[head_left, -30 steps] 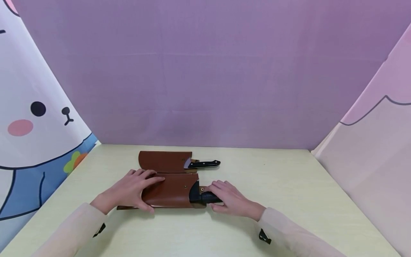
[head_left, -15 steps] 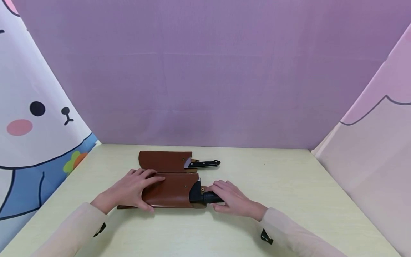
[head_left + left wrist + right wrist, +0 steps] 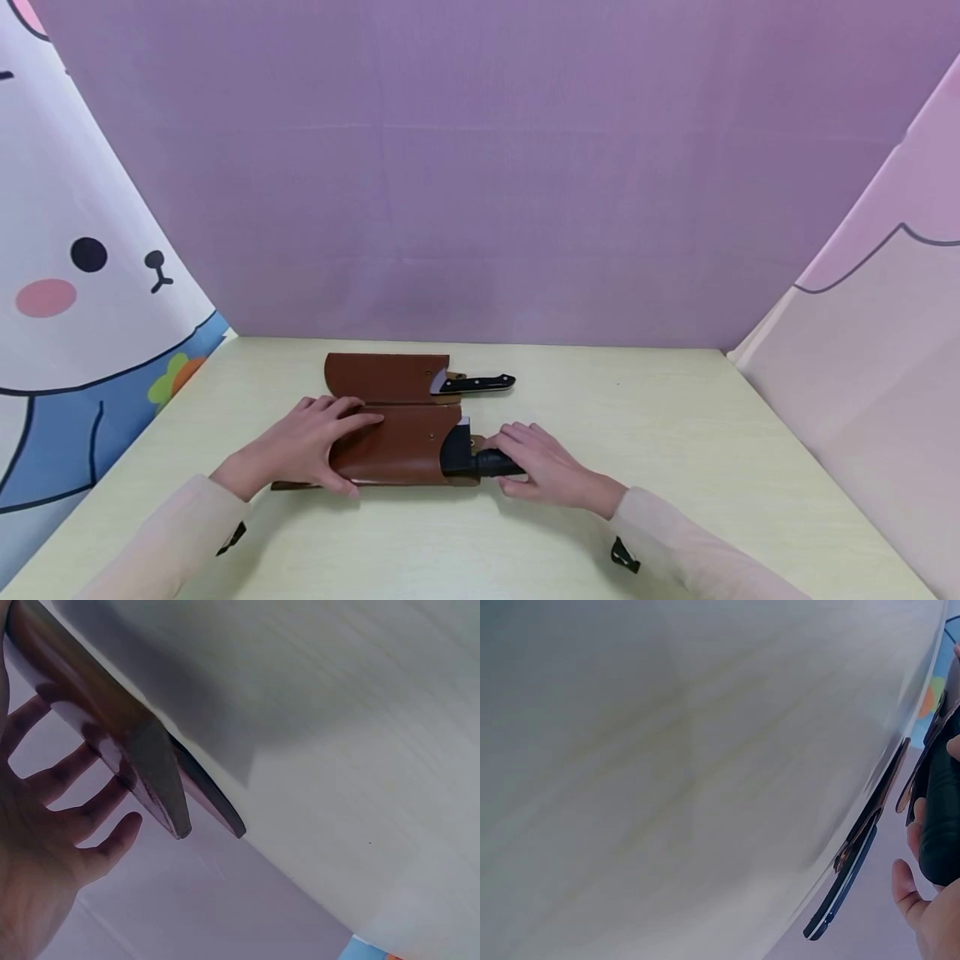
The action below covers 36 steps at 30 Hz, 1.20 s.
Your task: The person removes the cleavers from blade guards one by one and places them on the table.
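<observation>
Nearer knife, jutting from its sheath at 3 o'clock. Slightly more blade bared than a second ago; judged an unsheathing, barely begun. Right hand: fingers round handle. Left hand: spread wide, holding sheath toward 9 o'clock.

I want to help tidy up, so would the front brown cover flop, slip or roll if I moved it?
The front brown cover probably won't flop much: it looks smooth and unwrinkled. It might slip a little, because its surface shines. It's unlikely to roll, being broad and flattish.
</observation>
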Motion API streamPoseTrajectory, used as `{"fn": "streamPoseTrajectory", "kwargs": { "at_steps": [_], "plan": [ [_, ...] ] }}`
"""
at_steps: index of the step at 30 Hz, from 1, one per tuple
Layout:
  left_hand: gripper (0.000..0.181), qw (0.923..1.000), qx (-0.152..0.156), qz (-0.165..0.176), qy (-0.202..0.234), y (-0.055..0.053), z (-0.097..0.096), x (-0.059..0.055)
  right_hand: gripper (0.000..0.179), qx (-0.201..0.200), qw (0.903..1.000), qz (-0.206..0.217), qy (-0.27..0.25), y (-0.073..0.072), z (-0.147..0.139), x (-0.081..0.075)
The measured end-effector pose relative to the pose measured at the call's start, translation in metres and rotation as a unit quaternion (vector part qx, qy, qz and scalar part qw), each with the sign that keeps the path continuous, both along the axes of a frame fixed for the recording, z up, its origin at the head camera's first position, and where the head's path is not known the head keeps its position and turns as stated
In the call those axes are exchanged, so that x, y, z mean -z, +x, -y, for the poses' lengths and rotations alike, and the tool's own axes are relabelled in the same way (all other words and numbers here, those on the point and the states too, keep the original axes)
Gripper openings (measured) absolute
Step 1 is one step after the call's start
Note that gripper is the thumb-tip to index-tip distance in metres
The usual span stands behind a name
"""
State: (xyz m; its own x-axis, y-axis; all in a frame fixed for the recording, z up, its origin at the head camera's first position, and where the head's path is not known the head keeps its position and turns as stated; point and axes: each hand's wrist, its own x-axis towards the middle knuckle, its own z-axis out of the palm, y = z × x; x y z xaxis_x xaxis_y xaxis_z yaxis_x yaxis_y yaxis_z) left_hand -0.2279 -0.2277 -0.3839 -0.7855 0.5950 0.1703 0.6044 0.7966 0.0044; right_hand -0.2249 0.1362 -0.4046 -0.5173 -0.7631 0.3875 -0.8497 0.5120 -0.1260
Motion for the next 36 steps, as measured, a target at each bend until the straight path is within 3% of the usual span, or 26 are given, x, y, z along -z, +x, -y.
{"fn": "streamPoseTrajectory", "kwargs": {
  "at_steps": [15,36],
  "plan": [
    [0.098,1.0000,0.001,-0.009,0.001,0.001,0.002,0.002,0.035,0.006,0.9999,0.016,-0.002,0.001,-0.004,-0.001],
    [0.097,0.9997,0.000,-0.022,0.012,0.002,0.007,0.005,0.035,0.000,0.9999,-0.008,-0.011,0.001,-0.019,0.003]
  ]
}}
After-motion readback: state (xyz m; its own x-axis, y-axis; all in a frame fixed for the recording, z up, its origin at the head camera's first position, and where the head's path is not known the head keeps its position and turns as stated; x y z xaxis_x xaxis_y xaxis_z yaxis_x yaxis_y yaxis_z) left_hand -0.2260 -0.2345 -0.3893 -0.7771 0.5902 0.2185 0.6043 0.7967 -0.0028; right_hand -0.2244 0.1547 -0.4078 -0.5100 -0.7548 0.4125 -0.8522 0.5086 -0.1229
